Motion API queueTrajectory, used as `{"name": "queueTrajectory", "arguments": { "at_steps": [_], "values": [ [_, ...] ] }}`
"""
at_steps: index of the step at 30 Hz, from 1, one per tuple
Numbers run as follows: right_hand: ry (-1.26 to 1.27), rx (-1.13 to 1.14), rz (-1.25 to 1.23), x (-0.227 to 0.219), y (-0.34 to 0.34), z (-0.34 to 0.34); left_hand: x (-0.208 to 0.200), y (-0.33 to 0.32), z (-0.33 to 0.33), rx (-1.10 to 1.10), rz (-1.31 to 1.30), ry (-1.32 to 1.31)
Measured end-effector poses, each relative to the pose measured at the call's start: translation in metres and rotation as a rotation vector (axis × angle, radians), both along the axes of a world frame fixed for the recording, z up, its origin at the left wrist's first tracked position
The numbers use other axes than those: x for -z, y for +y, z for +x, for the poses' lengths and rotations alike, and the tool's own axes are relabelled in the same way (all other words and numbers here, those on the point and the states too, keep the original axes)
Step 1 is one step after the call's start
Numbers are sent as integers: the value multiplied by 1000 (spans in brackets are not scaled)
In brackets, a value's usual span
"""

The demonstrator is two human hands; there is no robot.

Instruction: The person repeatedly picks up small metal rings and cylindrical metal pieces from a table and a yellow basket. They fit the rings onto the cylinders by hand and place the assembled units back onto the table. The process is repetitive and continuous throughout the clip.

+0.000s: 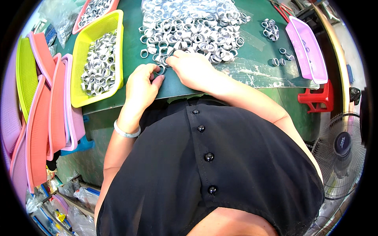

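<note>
Where both hands meet, fingers (157,78) pinch a ring (160,70).

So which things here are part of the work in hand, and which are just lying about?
In use:
- left hand, pinching a metal ring
- right hand, at the edge of the ring pile
- yellow basket holding rings
- green table

Lying about:
- purple basket
- stacked baskets
- red stool
- fan
</note>
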State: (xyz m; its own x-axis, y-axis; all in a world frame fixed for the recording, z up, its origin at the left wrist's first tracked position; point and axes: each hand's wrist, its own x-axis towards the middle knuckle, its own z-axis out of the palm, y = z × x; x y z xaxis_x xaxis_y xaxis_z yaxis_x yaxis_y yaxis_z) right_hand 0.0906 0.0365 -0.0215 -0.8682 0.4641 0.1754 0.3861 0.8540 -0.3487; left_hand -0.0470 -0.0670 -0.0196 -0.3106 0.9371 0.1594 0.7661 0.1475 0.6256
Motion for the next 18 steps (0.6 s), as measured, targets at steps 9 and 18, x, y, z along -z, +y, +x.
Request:
{"name": "queueTrajectory", "arguments": {
  "at_steps": [9,18],
  "values": [
    [331,-64,-188,3,8,9,11,3,-3,51,137,-155],
    [549,-16,-1249,-17,6,27,11,-2,5,174,330,-986]
  ]
}}
